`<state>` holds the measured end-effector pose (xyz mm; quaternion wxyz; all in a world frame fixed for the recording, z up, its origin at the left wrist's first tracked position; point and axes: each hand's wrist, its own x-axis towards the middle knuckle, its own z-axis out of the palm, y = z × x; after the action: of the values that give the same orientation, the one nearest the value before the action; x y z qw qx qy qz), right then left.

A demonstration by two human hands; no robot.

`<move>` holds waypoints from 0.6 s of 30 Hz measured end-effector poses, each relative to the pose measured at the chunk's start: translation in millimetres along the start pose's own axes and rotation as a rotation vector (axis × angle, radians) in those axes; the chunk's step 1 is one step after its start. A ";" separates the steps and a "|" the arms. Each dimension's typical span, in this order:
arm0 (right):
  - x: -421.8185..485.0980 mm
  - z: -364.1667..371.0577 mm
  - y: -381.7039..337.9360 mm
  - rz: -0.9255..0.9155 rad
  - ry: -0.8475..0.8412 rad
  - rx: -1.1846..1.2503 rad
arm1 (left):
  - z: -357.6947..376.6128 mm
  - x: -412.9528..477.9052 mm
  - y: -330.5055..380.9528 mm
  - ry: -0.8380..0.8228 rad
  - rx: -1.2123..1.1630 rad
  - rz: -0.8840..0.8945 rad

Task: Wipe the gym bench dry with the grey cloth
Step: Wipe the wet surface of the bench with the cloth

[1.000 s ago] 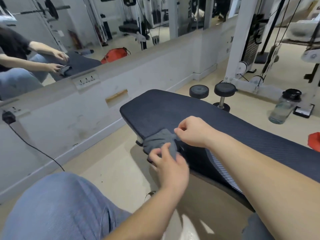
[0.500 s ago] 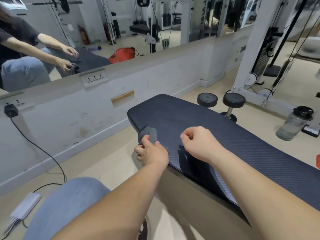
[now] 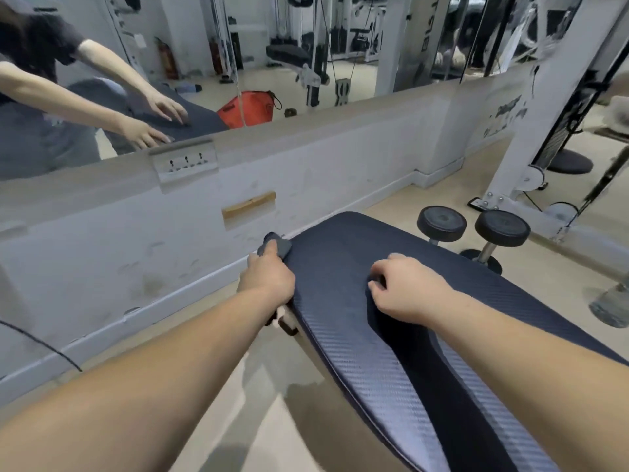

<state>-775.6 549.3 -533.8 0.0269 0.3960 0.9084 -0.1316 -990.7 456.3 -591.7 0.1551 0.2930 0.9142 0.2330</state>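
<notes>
The gym bench [image 3: 343, 264] has a dark blue, woven-look pad that runs from the centre to the lower right. My left hand [image 3: 269, 275] presses the grey cloth [image 3: 276, 245] against the pad's far left edge; only a small bunched part of the cloth shows past my fingers. My right hand [image 3: 406, 289] rests on top of the pad, fingers curled, with nothing visible in it.
A low white wall [image 3: 306, 172] with a mirror above it stands just beyond the bench. Two dumbbells [image 3: 473, 229] stand on the floor at the bench's far right end. A water bottle [image 3: 612, 304] sits at the right edge, and a white cable machine [image 3: 531, 137] behind.
My left hand has carried the cloth from the near side of the pad out along its left edge, away from me. My right hand let go of the cloth and stayed on the pad.
</notes>
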 end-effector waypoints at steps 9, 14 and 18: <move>47.7 -15.3 53.6 0.078 0.102 -0.055 | 1.1 102.2 60.3 -0.242 0.113 0.351; 26.8 -15.2 117.3 0.265 0.162 -0.104 | 29.8 119.4 120.8 -0.268 0.132 0.422; 19.8 -17.1 142.9 0.284 0.237 0.094 | 48.0 106.7 174.2 -0.329 0.246 0.515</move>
<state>-684.4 661.0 -551.5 -0.0802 0.5339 0.8330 -0.1213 -973.1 662.6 -557.8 0.2004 0.5646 0.7941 0.1020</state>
